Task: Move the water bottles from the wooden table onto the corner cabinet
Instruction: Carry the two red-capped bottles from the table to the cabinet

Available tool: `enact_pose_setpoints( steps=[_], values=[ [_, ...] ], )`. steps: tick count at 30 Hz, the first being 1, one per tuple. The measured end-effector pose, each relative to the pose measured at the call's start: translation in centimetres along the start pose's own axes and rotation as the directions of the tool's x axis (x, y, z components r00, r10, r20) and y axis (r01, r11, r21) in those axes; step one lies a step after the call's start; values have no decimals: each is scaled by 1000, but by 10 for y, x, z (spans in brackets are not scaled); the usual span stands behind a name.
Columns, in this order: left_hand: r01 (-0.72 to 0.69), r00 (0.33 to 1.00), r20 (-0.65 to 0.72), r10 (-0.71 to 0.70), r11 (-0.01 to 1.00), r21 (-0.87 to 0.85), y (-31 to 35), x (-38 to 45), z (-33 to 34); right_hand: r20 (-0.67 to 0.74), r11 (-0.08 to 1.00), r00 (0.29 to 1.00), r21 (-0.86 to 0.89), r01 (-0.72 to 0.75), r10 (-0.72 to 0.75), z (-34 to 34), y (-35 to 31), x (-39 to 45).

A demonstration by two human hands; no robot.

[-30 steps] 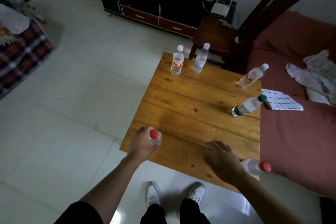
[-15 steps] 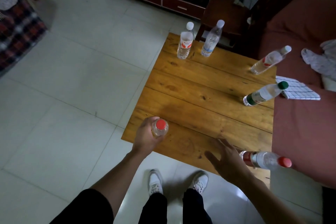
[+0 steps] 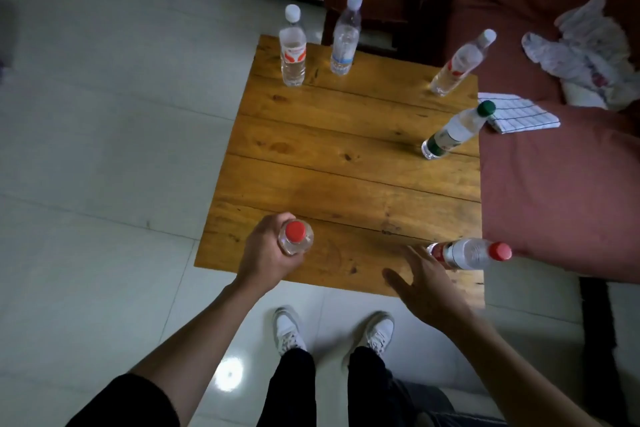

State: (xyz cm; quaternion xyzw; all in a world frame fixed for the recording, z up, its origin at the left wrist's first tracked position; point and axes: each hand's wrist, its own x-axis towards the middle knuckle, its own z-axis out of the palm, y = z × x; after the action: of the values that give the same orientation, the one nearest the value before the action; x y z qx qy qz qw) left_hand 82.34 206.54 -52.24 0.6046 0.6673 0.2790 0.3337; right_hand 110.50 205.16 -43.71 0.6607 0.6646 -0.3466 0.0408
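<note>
Gripping a red-capped bottle (image 3: 295, 242) at the table's (image 3: 346, 163) 7 o'clock, the left hand (image 3: 268, 253) holds firm; the right hand (image 3: 427, 284), fingers spread and empty, touches the 5 o'clock bottle (image 3: 467, 254).

Person: black short sleeves (image 3: 138, 402), bare forearms, black trousers (image 3: 294, 388), white lace-up sneakers (image 3: 287, 331) with pale soles, seen from above.

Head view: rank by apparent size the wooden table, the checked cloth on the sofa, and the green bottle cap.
1. wooden table, by far the largest.
2. checked cloth, much smaller; its near corner is hidden behind the green-capped bottle.
3. green cap, smallest.
The cloth and cap sit at a similar distance from the camera, so that ordering is safe.
</note>
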Motion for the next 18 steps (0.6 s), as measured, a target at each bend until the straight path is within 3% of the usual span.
enact_pose_setpoints(
  steps=[10,18],
  values=[
    [-142,973,182,143,990,-20,75,21,77,-125,974,981,186,-126,150,-14,79,-44],
    [-215,944,250,216,976,-32,122,24,138,-137,957,962,204,-206,237,-17,147,-71]
  ],
)
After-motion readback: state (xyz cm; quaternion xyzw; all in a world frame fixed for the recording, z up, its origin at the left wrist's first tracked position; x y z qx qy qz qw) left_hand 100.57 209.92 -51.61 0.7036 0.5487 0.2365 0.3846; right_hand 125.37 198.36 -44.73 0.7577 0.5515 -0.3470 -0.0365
